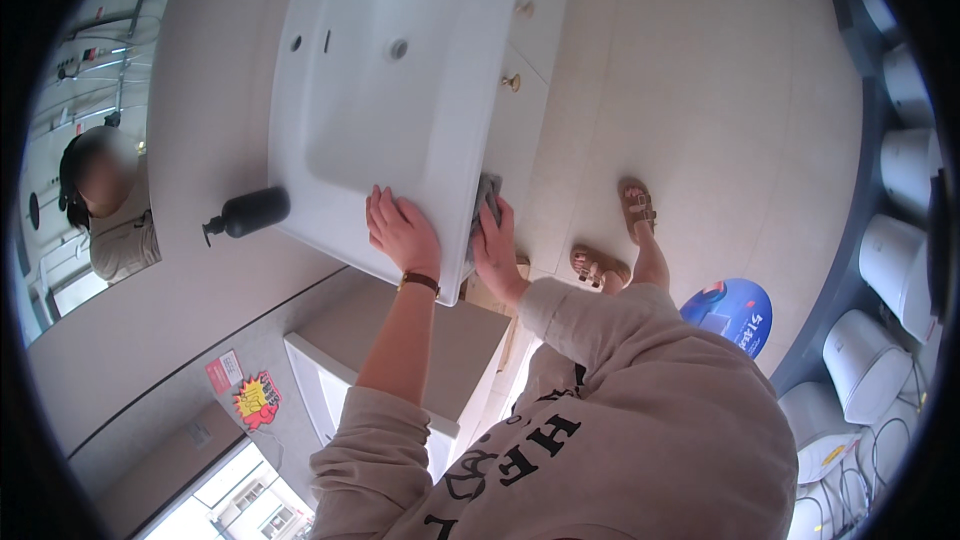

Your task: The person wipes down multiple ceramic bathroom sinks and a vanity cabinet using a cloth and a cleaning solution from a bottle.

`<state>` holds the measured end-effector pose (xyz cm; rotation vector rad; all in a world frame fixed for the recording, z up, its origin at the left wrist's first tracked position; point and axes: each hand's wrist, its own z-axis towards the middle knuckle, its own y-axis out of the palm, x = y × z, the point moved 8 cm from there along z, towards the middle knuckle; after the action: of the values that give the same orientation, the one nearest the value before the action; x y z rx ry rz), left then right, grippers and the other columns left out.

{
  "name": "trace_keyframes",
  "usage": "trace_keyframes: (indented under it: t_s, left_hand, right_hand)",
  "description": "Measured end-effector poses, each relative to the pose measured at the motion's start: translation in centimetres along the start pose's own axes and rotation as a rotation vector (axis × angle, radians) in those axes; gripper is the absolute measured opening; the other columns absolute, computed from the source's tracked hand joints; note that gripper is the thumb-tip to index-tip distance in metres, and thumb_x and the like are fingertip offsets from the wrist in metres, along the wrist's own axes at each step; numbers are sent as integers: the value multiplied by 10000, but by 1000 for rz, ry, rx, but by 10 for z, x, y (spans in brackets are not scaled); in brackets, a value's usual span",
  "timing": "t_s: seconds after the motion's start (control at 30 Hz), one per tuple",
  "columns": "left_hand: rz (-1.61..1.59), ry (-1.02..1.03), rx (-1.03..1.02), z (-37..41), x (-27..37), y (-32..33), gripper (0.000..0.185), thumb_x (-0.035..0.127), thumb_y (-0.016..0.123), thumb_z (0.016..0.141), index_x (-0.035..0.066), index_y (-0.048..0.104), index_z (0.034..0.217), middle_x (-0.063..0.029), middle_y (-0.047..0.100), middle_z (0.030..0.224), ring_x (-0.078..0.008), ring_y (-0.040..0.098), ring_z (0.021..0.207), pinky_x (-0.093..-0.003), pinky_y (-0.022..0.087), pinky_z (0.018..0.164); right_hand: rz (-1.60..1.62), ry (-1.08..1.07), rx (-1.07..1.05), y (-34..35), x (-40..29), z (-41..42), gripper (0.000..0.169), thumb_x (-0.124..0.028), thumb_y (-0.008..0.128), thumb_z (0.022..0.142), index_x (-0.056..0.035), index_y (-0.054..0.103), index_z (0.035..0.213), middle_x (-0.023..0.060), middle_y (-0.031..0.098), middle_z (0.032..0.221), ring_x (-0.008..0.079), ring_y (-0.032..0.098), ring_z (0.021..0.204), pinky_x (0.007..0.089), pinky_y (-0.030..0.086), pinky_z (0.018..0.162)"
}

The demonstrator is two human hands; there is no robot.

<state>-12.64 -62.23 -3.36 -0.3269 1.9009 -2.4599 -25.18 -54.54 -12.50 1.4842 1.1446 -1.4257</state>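
My left hand point(405, 232), with a watch or bracelet on its wrist, rests palm down on the front corner of a white washbasin point(465, 52). Its fingers are slightly apart and hold nothing. Just below the basin's front edge, my right hand point(493, 244) presses a grey cloth point(487, 191) against the side of the white vanity cabinet point(517, 116). Part of the cloth is hidden behind the fingers. The basin has a drain point(397, 49) and a tap hole point(297, 43). Brass knobs point(511, 82) stick out from the cabinet front.
A black pump bottle point(256, 211) stands by the basin's back corner. Behind it hangs a mirror point(90, 127) with a person reflected. A second cabinet point(420, 341) is close by my left arm. Several white water heaters point(870, 364) line the right side, near a blue oval sign point(731, 315).
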Motion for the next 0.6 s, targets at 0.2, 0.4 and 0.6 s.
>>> trace_keyframes:
  t_s: [0.2, 0.4, 0.6]
  left_hand:
    - [26, 11, 9, -2, -6, 3, 326, 218, 415, 932, 58, 513, 1198, -80, 465, 1348, -273, 367, 1282, -445, 263, 1014]
    - [27, 4, 6, 0, -4, 3, 323, 214, 414, 932, 63, 515, 1199, -73, 466, 1347, -270, 375, 1277, -448, 269, 1010]
    - [31, -11, -2, 0, -4, 2, 320, 214, 415, 932, 65, 519, 1196, -66, 469, 1345, -260, 378, 1276, -441, 269, 1013]
  right_hand:
    - [-20, -55, 158, -18, 5, 63, 478, 21, 462, 823, 2, 416, 1298, 291, 288, 1325, 459, 306, 1225, 476, 268, 1049]
    - [-294, -221, 339, -64, -38, 158, 371, -1, 527, 786, 2, 545, 1156, 228, 389, 1222, 416, 413, 1099, 460, 380, 950]
    - [-291, -136, 310, -71, -37, 174, 326, -64, 549, 784, -13, 577, 1105, 207, 416, 1195, 400, 455, 1064, 439, 431, 891]
